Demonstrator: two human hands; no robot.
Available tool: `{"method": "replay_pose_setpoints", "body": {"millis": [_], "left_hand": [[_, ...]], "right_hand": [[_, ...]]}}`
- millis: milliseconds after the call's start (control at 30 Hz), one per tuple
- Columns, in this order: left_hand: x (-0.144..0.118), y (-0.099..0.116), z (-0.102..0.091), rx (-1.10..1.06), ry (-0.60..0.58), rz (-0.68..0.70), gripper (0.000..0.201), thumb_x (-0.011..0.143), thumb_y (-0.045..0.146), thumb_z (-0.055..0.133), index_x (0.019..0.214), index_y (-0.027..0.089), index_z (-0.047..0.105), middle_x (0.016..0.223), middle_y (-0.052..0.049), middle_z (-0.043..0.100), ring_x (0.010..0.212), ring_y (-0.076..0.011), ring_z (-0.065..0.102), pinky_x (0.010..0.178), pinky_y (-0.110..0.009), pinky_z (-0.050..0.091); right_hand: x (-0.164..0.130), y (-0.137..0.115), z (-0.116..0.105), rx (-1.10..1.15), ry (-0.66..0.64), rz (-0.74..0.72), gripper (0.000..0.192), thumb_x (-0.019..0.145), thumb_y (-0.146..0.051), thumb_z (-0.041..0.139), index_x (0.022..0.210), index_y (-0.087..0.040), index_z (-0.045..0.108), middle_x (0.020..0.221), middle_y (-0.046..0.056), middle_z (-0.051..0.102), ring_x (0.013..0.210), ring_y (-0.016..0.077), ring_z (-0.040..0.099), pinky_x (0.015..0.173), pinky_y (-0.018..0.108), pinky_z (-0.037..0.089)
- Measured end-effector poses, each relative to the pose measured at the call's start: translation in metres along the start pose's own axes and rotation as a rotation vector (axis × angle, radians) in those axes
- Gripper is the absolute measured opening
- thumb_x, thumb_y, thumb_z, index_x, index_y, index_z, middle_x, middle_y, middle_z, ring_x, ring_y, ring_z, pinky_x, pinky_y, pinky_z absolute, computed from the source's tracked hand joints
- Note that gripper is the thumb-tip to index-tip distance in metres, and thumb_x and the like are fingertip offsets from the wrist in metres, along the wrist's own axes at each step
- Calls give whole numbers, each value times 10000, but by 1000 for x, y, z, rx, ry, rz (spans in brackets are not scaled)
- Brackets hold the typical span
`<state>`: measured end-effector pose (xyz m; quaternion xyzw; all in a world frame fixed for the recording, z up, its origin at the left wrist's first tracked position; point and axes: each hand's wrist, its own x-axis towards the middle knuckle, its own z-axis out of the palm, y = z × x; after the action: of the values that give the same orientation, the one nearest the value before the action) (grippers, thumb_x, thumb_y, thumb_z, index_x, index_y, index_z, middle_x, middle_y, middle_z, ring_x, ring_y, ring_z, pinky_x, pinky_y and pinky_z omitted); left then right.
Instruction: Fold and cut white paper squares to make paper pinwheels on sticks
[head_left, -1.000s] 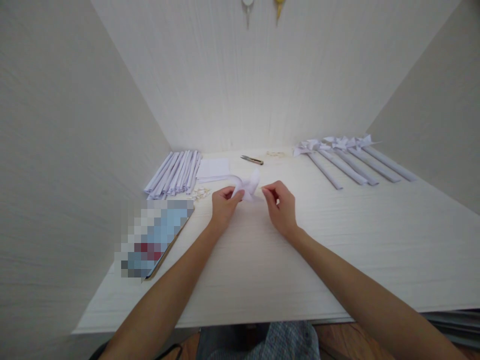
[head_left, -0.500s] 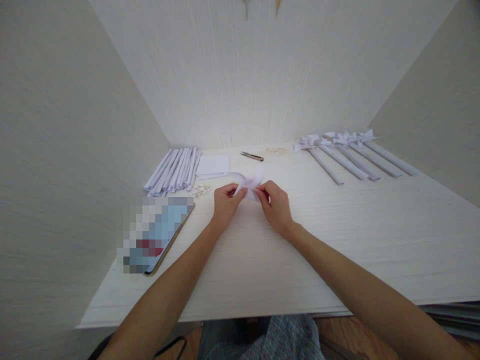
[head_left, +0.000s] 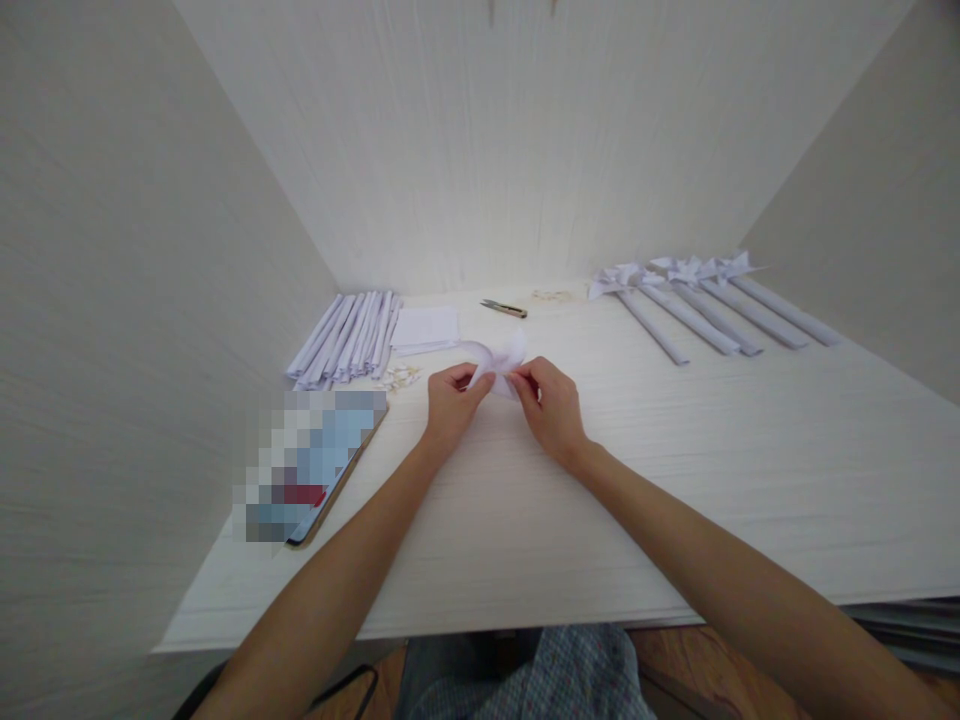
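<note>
A small white folded paper pinwheel (head_left: 501,362) is held above the white table (head_left: 675,500), near its middle. My left hand (head_left: 450,402) pinches its left side with thumb and fingers. My right hand (head_left: 551,405) pinches its right side, fingertips almost meeting those of the left. Whether a small pin sits between my right fingers I cannot tell.
Several rolled white paper sticks (head_left: 349,338) lie at the back left beside a stack of white paper squares (head_left: 426,328) and small pale pins (head_left: 401,377). Scissors (head_left: 504,308) lie at the back. Finished pinwheels on sticks (head_left: 697,305) lie back right. A phone (head_left: 311,465) rests left.
My right hand has moved left from apart to touch the paper pinwheel, joining the left hand. The view has tilted down a little.
</note>
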<state>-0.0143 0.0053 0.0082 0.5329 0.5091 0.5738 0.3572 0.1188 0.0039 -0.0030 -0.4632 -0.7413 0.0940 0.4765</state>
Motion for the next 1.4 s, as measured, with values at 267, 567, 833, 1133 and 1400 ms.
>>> {"method": "replay_pose_setpoints", "body": {"millis": [267, 567, 833, 1133, 1400], "left_hand": [[-1, 1, 0, 26, -7, 12, 124, 593, 250, 614, 516, 155, 592, 496, 43, 532, 496, -85, 456, 504, -212, 363], [-4, 4, 3, 70, 26, 52, 102, 606, 222, 588, 531, 154, 583, 528, 32, 544, 534, -94, 473, 522, -210, 364], [-5, 5, 4, 84, 33, 72, 150, 618, 231, 594, 490, 159, 564, 494, 43, 502, 519, -89, 434, 518, -211, 345], [-4, 4, 5, 77, 27, 31, 148, 625, 229, 596, 498, 154, 593, 511, 39, 530, 530, -95, 462, 541, -214, 377], [-4, 4, 6, 98, 34, 11, 156, 620, 223, 606, 483, 149, 603, 485, 40, 513, 515, -97, 464, 536, -218, 385]], "right_hand": [[0, -1, 1, -61, 13, 9, 193, 838, -265, 441, 665, -205, 499, 657, 24, 583, 580, 142, 485, 561, 280, 318], [-1, -3, 4, -125, 25, 12, 208, 842, -267, 440, 649, -201, 484, 630, 20, 581, 568, 145, 484, 568, 287, 286], [-1, -3, 5, -129, 28, 6, 202, 846, -256, 430, 656, -206, 478, 648, 23, 586, 587, 152, 497, 577, 291, 285], [0, -3, 6, -185, 11, 22, 212, 848, -257, 422, 649, -206, 474, 640, 20, 586, 579, 151, 496, 573, 292, 273], [0, -4, 7, -198, 6, 14, 223, 858, -259, 412, 652, -206, 480, 652, 23, 590, 594, 154, 503, 582, 293, 272]]}}
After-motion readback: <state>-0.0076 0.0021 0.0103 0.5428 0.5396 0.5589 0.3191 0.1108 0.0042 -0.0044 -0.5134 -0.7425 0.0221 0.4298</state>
